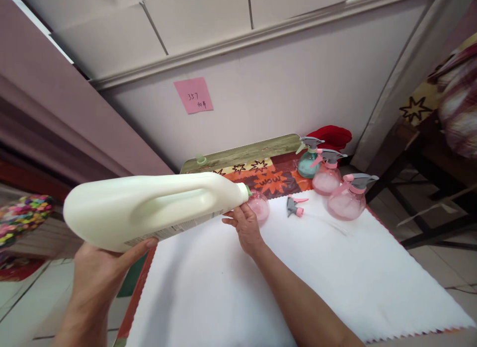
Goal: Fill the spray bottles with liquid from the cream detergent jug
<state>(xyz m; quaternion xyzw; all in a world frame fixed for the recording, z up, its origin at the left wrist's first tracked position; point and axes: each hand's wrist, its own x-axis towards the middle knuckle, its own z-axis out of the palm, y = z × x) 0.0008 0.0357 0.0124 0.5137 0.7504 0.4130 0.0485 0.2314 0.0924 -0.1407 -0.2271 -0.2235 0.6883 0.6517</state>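
A large pale detergent jug (149, 203) with a moulded handle lies tilted on its side in the air. My left hand (108, 260) is closed round its base end from below, thumb along the label. At the neck, my right hand (246, 226) supports it with the fingers against its underside. The jug's green-tipped mouth meets a round pink translucent bottle (260, 208), which has no spray head on. The liquid between them cannot be made out. To the right, a grey and pink spray head (295, 206) with a clear tube lies on the white cloth (298, 267).
At the right of the table stand a green spray bottle (307, 163) and two pink ones, a middle one (327, 179) and a nearer one (347, 202). Behind them is a red cloth item (331, 136). A green cap (201, 160) sits by the wall. A dark stool (428, 188) is at right.
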